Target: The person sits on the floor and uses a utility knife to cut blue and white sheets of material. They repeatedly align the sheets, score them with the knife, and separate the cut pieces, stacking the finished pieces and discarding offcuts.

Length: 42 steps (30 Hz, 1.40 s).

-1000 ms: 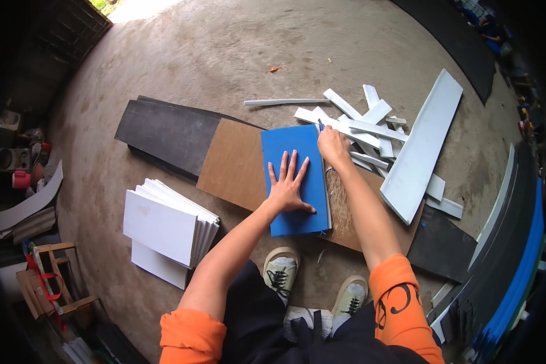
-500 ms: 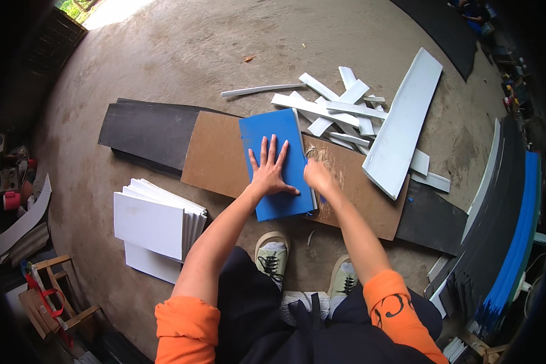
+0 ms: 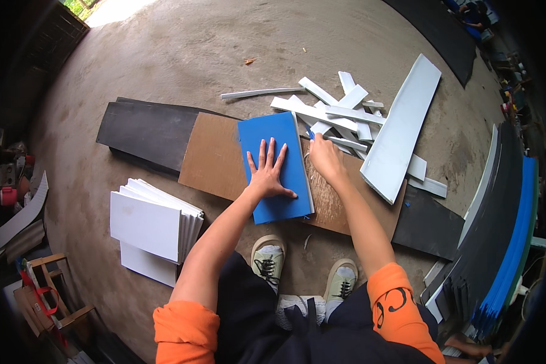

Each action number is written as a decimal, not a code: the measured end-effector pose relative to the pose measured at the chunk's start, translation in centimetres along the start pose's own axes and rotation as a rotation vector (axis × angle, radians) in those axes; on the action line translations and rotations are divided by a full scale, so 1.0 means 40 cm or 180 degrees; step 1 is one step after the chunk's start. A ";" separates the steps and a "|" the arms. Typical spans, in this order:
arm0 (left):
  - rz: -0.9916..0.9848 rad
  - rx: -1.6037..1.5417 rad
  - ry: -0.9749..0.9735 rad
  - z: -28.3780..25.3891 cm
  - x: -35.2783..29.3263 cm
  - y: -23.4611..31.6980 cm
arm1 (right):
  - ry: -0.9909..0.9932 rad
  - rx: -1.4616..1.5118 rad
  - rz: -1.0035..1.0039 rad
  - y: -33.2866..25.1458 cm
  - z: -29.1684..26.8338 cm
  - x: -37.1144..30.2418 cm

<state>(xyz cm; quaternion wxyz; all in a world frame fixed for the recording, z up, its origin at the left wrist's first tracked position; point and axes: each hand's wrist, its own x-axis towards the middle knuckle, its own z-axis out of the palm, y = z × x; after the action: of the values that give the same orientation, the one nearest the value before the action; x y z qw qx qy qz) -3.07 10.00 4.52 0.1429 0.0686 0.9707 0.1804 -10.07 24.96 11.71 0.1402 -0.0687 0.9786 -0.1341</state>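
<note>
A blue rectangular sheet (image 3: 259,130) lies on a brown board (image 3: 215,151), with a white edge showing along its right side. My left hand (image 3: 268,175) rests flat on the blue sheet, fingers spread. Beside the sheet's upper right edge, my right hand (image 3: 326,156) is closed around a small blue tool (image 3: 310,134). Only a bit of that tool shows past the fingers, so its kind is hard to make out. Scratches mark the brown board below my right hand.
Dark boards (image 3: 145,124) lie under the brown one. White offcut strips (image 3: 346,112) are heaped beyond it, by a long white panel (image 3: 403,130). A stack of white sheets (image 3: 145,224) sits at left. Blue and black sheets (image 3: 515,218) lean at right; a wooden frame (image 3: 57,291) stands lower left.
My right hand has moved up and away from me along the blue sheet's right edge. My left hand stays pressed on the sheet.
</note>
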 end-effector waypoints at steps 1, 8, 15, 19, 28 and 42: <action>0.0036 -0.0003 -0.0027 0.001 0.008 0.012 | 0.0157 -0.0062 -0.0037 0.008 0.022 0.068; 0.0003 -0.0016 0.0015 0.000 -0.012 -0.014 | -0.0144 -0.0067 -0.0036 -0.051 0.104 0.202; -0.0037 -0.0008 -0.0098 -0.001 -0.002 -0.004 | -0.1465 -0.0004 0.0703 -0.057 0.062 0.128; -0.0101 0.0052 -0.0084 -0.002 -0.011 -0.015 | -0.0945 0.0209 0.0381 0.055 0.181 -0.253; -0.0110 0.0091 -0.0133 0.004 -0.009 -0.008 | -0.0561 0.0130 0.0280 0.059 0.052 -0.337; 0.0004 -0.0034 -0.0010 -0.002 -0.007 -0.009 | 0.0033 0.0013 0.0091 -0.044 0.123 0.172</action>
<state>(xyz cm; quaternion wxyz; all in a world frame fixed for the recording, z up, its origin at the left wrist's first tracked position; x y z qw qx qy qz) -2.86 9.59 4.51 0.1446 0.0687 0.9695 0.1857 -15.01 20.91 5.90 0.1371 -0.0536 0.9799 -0.1344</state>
